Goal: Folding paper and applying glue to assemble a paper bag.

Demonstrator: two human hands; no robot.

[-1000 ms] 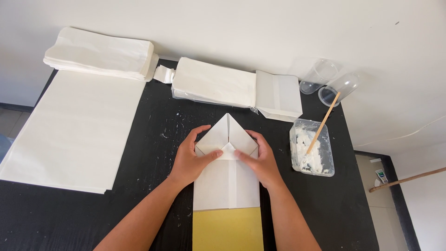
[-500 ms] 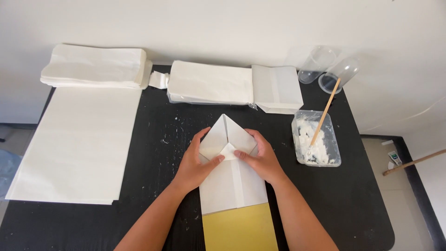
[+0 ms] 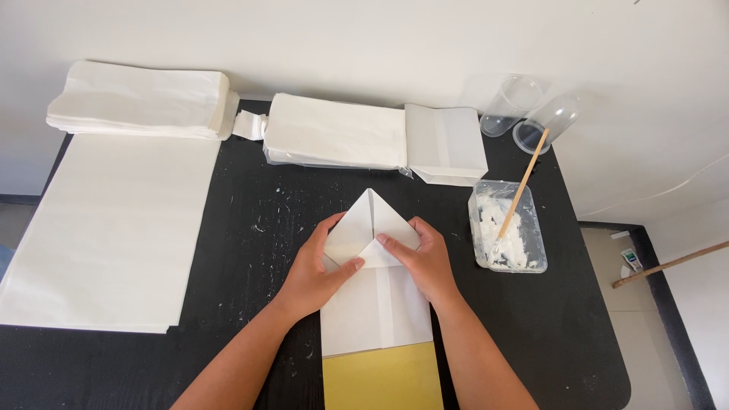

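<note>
Both hands lie flat, palms down, on a folded white paper sheet [image 3: 376,304] at the near centre of the black table [image 3: 250,220]. The left hand [image 3: 323,266] presses the left flap of the sheet's pointed far end, fingers spread narrowly, thumb tip at the centre seam; it grips nothing. The right hand [image 3: 425,258] presses the right flap likewise, fingers together, forefinger at the seam, nothing clasped. The two flaps meet in a triangular peak pointing far. The sheet's near edge overlaps a yellow board [image 3: 383,380] at the near edge of the view. Left of the work lies a large stack of flat white sheets [image 3: 114,228]; far left, a pile of finished white bags [image 3: 137,99]; far centre, a second bag pile [image 3: 357,137]. To the right stands a clear tub of white paste [image 3: 507,228] with a wooden stick [image 3: 524,182] in it, and beyond it two clear plastic cups [image 3: 531,110] on their sides.
</note>
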